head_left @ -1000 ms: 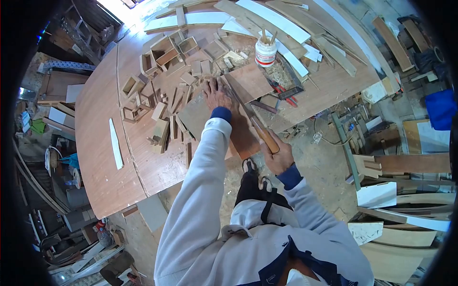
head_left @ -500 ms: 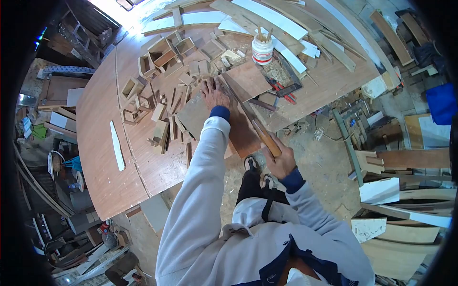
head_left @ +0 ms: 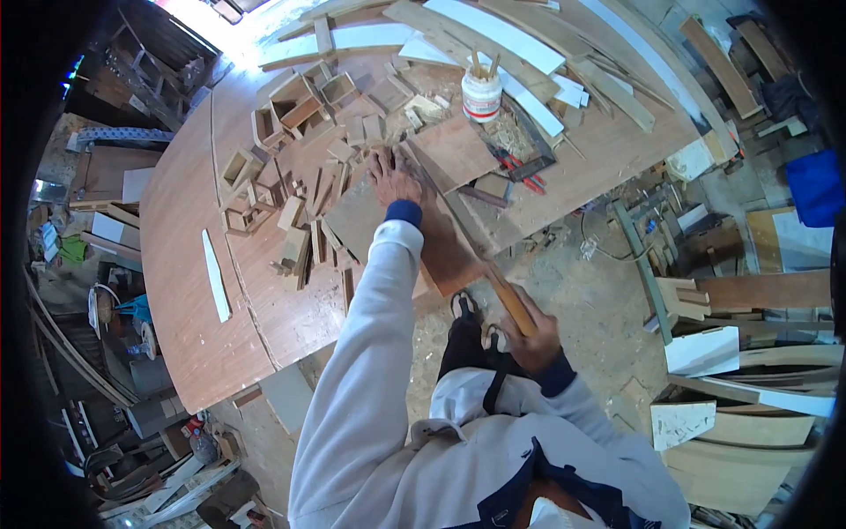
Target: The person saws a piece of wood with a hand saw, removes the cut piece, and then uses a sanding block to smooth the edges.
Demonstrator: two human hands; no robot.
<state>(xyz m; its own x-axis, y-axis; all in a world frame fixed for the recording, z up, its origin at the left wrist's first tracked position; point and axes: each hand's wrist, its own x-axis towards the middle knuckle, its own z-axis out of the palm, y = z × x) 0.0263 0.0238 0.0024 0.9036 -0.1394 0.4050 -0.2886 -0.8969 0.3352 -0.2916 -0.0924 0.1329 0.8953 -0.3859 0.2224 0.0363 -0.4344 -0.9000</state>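
Observation:
My left hand (head_left: 393, 179) lies flat, fingers spread, on a brown plywood board (head_left: 445, 247) near the front edge of the big round wooden table (head_left: 189, 264). My right hand (head_left: 534, 339) grips the wooden handle of a hand saw (head_left: 471, 238), whose long blade runs up across the board beside my left hand. The right hand is drawn back off the table, close to my chest. A second reddish board piece (head_left: 458, 152) lies just right of the blade's far end.
Small open wooden boxes (head_left: 295, 101) and several short wood blocks (head_left: 295, 242) lie left of my left hand. A white glue jar (head_left: 481, 95) with sticks stands behind. Red-handled pliers (head_left: 520, 172), long planks (head_left: 502, 35) and a white strip (head_left: 214, 275) also lie on the table. Offcuts crowd the floor at right.
My right hand has pulled the saw back toward my body, down and to the right. The left hand has stayed pressed on the board.

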